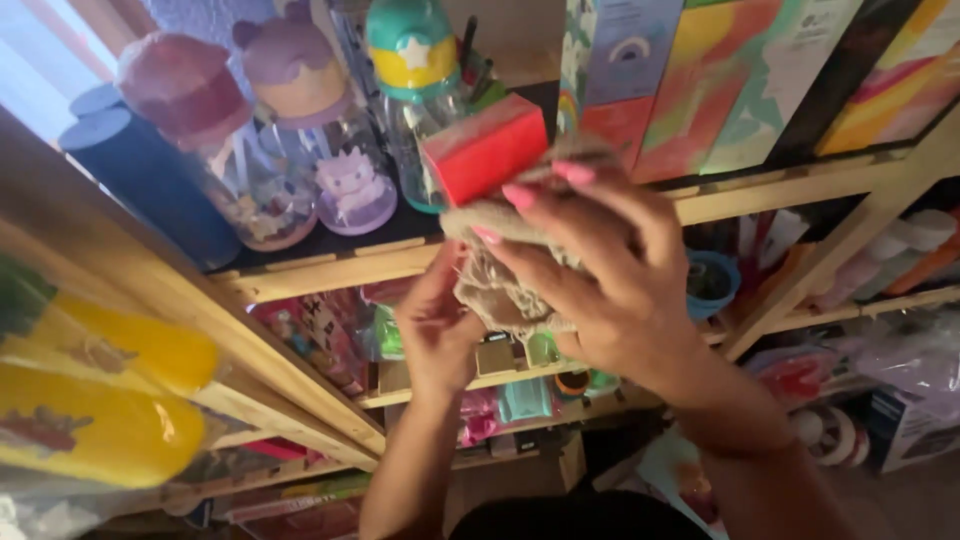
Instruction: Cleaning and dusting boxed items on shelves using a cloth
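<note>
Right hand (620, 290) fingers (548, 190) closed on a beige cloth (505, 270) wiping the red box (485, 148); left hand (435, 325) fingers grip the cloth below the box

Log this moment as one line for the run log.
right hand: wiping red box with cloth | left hand: gripping cloth's hanging end | place: wooden shelf beside bottles
</note>
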